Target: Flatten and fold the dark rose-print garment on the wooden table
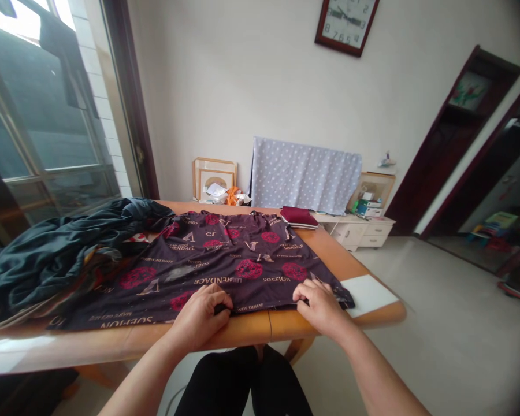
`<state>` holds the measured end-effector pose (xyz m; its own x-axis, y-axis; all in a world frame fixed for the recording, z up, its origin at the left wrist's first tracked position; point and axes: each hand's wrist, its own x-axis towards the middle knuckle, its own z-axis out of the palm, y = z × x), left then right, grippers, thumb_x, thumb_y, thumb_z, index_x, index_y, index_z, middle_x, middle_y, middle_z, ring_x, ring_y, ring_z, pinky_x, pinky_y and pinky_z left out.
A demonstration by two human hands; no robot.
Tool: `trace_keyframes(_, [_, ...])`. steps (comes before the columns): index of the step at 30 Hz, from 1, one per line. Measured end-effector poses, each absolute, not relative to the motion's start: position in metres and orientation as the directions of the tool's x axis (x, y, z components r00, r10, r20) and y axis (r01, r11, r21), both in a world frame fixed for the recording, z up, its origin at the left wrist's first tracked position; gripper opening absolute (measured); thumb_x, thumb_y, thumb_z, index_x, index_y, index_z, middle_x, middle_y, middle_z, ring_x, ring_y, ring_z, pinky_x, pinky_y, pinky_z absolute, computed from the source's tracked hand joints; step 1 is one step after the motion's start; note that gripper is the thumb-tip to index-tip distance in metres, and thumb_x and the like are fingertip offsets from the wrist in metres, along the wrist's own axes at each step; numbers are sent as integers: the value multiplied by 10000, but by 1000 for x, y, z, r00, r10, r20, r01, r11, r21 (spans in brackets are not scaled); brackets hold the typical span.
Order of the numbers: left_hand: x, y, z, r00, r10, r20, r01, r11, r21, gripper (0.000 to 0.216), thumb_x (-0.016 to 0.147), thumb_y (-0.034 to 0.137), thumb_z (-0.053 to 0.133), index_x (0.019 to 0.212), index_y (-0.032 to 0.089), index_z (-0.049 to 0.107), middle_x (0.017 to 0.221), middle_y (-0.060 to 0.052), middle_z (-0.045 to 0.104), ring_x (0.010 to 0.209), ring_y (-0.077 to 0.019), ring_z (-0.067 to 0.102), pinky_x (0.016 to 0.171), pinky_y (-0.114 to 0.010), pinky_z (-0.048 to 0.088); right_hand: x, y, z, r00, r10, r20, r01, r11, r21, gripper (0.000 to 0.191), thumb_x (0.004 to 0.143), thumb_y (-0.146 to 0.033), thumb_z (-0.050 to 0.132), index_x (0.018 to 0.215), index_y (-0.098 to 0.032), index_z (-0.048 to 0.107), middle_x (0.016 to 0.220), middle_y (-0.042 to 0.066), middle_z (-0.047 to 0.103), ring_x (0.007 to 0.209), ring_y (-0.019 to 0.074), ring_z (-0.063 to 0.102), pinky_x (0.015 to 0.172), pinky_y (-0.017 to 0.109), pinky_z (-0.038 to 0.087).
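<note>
A dark purple garment (pixel 247 248) with pale lettering and red flower prints lies spread flat over the wooden table. Its exact kind is hard to make out. My left hand (pixel 205 315) is closed on the near edge of this garment, left of the middle. Farther right along the same edge, my right hand (pixel 319 303) pinches the fabric between curled fingers. Between my hands the hem runs nearly straight, close to the table's front edge.
Dark crumpled clothes (pixel 56 248) are heaped on the table (pixel 351 263) at left. Folded dark red cloth (pixel 299 217) sits at the far right edge. Behind stand a dotted blue cloth cover (pixel 303 173), picture frames (pixel 215 173) and a white cabinet (pixel 372 231).
</note>
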<state>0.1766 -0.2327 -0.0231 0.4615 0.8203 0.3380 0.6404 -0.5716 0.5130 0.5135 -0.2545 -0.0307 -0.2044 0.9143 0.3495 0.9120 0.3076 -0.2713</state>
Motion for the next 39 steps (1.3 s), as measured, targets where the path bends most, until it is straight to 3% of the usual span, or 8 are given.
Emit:
trace_keyframes(4, [177, -234, -19, 471, 818, 330, 638, -574, 513, 128, 847, 242, 569, 817, 250, 692, 918, -33, 670, 904, -207, 613, 858, -320, 456, 531, -258, -33, -148, 931, 333, 854, 290, -432, 196, 796, -194, 529, 860, -262, 701, 859, 2, 689, 868, 196, 617, 841, 320, 427])
trace_keyframes(9, [178, -233, -18, 467, 822, 326, 622, -567, 540, 257, 935, 377, 525, 799, 245, 699, 897, -40, 672, 894, -205, 618, 856, -318, 459, 569, -260, -40, 271, 874, 404, 737, 81, -671, 279, 849, -341, 505, 983, -225, 719, 920, 44, 736, 849, 225, 658, 767, 319, 485])
trace_keyframes(14, [181, -224, -17, 477, 828, 294, 631, -556, 541, 385, 959, 480, 485, 721, 234, 662, 843, -37, 659, 829, -196, 621, 796, -301, 456, 612, -268, -50, 525, 747, 407, 669, -67, -740, 306, 832, -387, 520, 1004, -223, 712, 901, 39, 749, 815, 231, 679, 753, 332, 506])
trace_keyframes(19, [189, -210, -18, 470, 847, 247, 706, -529, 471, 467, 959, 539, 461, 631, 228, 580, 757, -25, 622, 714, -185, 595, 687, -289, 406, 633, -272, -61, 481, 784, 393, 706, -81, -703, 333, 814, -350, 543, 1073, -209, 697, 973, 63, 733, 834, 216, 679, 765, 323, 516])
trace_keyframes(25, [195, -206, -26, 407, 864, 298, 769, -500, 399, 483, 982, 565, 422, 671, 233, 584, 793, -19, 629, 767, -190, 619, 732, -290, 401, 626, -273, -61, 341, 831, 440, 891, -138, -432, 300, 767, -290, 611, 1047, -255, 713, 1026, 63, 692, 986, 245, 618, 855, 349, 469])
trace_keyframes(28, [195, -208, -28, 410, 863, 295, 772, -500, 392, 485, 984, 575, 420, 676, 232, 573, 797, -12, 623, 771, -182, 621, 735, -287, 399, 630, -274, -60, 450, 768, 456, 861, -237, -451, 216, 825, -297, 526, 923, -248, 713, 898, 59, 693, 893, 244, 625, 786, 340, 465])
trace_keyframes(33, [194, -210, -25, 415, 865, 282, 774, -499, 391, 479, 980, 578, 426, 674, 231, 551, 791, -4, 614, 770, -177, 617, 724, -282, 400, 643, -280, -67, 634, 587, 504, 765, -380, -519, 274, 851, -332, 490, 1004, -250, 701, 861, 68, 715, 788, 253, 640, 693, 344, 440])
trace_keyframes(39, [195, -212, -27, 406, 865, 296, 796, -494, 350, 436, 951, 571, 476, 680, 235, 537, 807, -5, 607, 733, -172, 598, 688, -283, 386, 644, -285, -76, 539, 654, 531, 837, -349, -420, 289, 834, -295, 495, 1022, -293, 714, 922, 46, 718, 868, 249, 649, 744, 355, 431])
